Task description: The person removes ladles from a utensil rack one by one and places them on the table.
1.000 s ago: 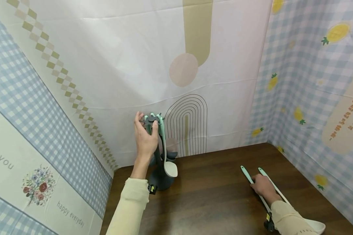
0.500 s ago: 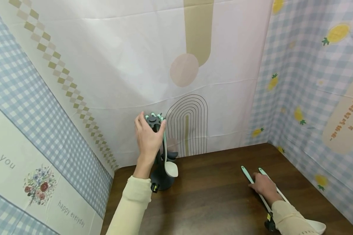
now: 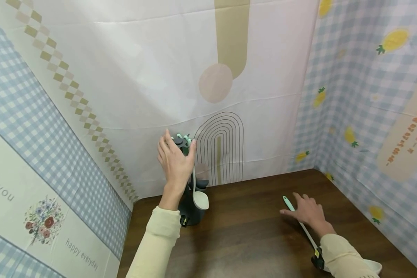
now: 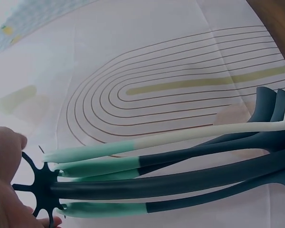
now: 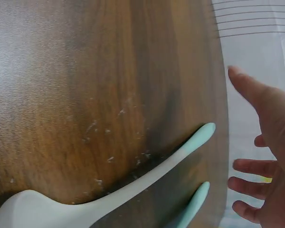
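My left hand (image 3: 175,160) holds the top of a dark utensil stand (image 3: 194,217), thumb on the right side and fingers on the left. In the left wrist view its spoked top (image 4: 42,184) sits against the fingers. A white ladle (image 3: 200,200) and several dark utensils (image 4: 194,156) with mint handles hang from it. My right hand (image 3: 310,211) hovers with spread fingers over the right side of the table, holding nothing. Under it lies a white spoon-like utensil (image 5: 128,194) with a mint handle end. A second mint handle (image 5: 194,206) lies beside it, its far end cut off.
The brown wooden table (image 3: 243,231) meets a white patterned cloth wall (image 3: 264,127) at the back. Checked cloth (image 3: 347,96) with pineapple prints closes off the right side, and another printed cloth (image 3: 55,231) stands at the left.
My right hand has risen off the utensils and spread its fingers; it now covers one of the two handles. My left thumb has shifted right on the stand's top.
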{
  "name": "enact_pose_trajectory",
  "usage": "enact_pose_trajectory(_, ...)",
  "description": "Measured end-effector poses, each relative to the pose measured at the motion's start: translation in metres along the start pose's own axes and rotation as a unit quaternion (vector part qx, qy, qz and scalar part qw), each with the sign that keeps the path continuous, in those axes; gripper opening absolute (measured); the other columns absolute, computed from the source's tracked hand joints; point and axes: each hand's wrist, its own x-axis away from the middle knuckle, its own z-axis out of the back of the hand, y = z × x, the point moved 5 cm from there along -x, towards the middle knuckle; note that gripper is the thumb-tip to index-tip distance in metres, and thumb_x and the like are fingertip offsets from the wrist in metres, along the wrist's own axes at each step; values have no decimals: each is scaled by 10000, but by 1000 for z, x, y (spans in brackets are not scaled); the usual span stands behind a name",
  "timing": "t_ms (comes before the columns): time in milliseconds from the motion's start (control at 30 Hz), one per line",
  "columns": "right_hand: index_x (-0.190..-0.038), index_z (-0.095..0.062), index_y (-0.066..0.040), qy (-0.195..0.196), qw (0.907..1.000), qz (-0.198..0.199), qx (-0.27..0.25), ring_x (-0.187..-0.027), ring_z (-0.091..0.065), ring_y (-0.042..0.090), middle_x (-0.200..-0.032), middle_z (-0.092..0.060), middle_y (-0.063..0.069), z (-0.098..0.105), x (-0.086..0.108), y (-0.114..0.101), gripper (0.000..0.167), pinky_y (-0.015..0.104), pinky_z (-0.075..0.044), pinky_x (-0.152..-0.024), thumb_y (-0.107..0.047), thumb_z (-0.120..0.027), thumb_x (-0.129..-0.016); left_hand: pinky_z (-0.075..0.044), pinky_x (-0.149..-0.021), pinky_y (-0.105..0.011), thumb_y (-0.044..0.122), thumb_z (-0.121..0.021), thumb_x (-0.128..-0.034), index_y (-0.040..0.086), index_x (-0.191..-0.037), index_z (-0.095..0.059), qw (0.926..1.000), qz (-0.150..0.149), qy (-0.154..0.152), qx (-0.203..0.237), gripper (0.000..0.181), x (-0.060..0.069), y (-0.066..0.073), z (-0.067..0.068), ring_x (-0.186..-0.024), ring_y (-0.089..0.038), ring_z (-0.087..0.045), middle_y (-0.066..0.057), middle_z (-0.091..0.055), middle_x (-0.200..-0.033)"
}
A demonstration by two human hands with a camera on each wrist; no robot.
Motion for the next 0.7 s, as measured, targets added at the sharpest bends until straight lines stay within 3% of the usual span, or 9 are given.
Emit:
enact_pose_trajectory(100, -1580, -410, 57, 89, 9999, 60, 43, -1186, -506, 638, -1400, -506, 413, 2, -1, -6, 1215, 788, -436, -844, -848, -658, -809, -238, -1197, -618, 485, -610, -1038, 31, -1671, -230, 10000, -43, 33, 69, 867, -1, 0, -1, -1485, -419, -307, -246, -338, -1598)
enact_pose_trajectory(233, -1636, -340, 16, 246, 9995, 184, 1, -1361, -378, 651, -1548, -394, 404, 3, -3, -15, 1210, 835, -315, -1002, -866, -587, -845, -291, -1164, -613, 406, -638, -1032, 36, -1656, -290, 9997, -132, 156, 160, 805, -1, 0, -1, -1443, -407, -361, -225, -366, -1584)
enact_pose_trajectory(333, -1660, -303, -13, 394, 9989, 215, -169, -1480, -236, 621, -1636, -278, 381, 5, -5, -21, 1156, 816, -185, -1116, -833, -566, -888, -358, -1133, -603, 373, -676, -1015, 32, -1639, -324, 9992, -192, 270, 242, 793, -2, 0, 0, -1408, -391, -421, -209, -381, -1580)
enact_pose_trajectory(467, -1673, -280, -36, 590, 9971, 236, -415, -1541, -127, 580, -1682, -198, 354, 8, -7, -29, 1108, 783, -106, -1163, -799, -557, -920, -426, -1112, -574, 348, -700, -1004, 17, -1631, -318, 9987, -236, 317, 308, 806, -2, 0, 1, -1386, -390, -470, -215, -386, -1581)
enact_pose_trajectory(567, -1683, -260, -57, 733, 9954, 320, -520, -1556, -110, 561, -1699, -174, 334, 11, -8, -36, 1092, 771, -95, -1174, -786, -561, -929, -435, -1120, -578, 334, -697, -1004, 18, -1634, -304, 9988, -245, 288, 322, 807, -2, 0, 1, -1424, -407, -453, -232, -378, -1594)
enact_pose_trajectory(700, -1696, -233, -86, 943, 9929, 444, -571, -1572, -106, 532, -1713, -163, 309, 16, -11, -48, 1084, 753, -89, -1189, -775, -574, -930, -403, -1148, -611, 314, -686, -1002, 31, -1638, -304, 9987, -250, 226, 382, 794, -3, -2, 2, -1532, -432, -334, -254, -359, -1625)
